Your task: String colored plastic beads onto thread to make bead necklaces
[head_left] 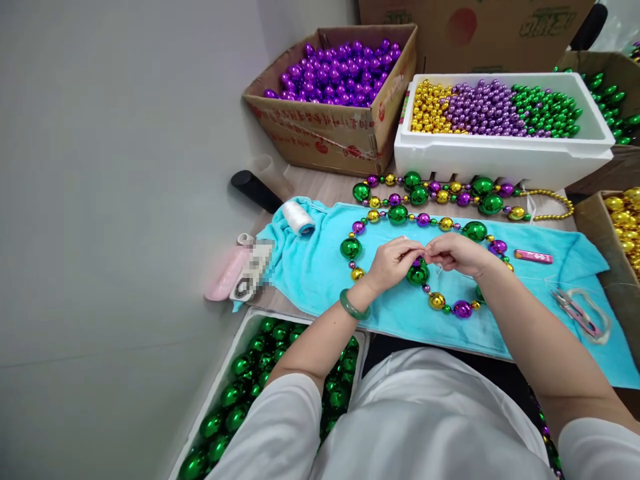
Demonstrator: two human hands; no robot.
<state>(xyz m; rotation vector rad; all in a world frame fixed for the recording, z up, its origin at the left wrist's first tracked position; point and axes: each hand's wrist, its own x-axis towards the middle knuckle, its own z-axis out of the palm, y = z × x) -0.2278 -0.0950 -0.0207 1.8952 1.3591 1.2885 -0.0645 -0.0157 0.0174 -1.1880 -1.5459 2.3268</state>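
A bead necklace (463,309) of green, gold and purple shiny balls lies in a loop on the turquoise towel (320,280). Over its middle, my left hand (395,261), with a green bangle on the wrist, has thumb and fingers pinched together. My right hand (459,253) pinches close against it, fingertips meeting. A bit of thin white thread (439,271) shows under the right fingers; what lies between the fingertips is mostly hidden. Just below them is a large green bead (417,273). Pink-handled thread snips (577,313) lie on the towel beyond my right forearm.
A white thread spool (298,218) and a small pink packet (533,257) lie on the towel. Behind is another necklace (442,197). A carton (320,130) of purple balls, a white foam box (500,155) of small beads, and a foam box (245,320) of green balls surround the table.
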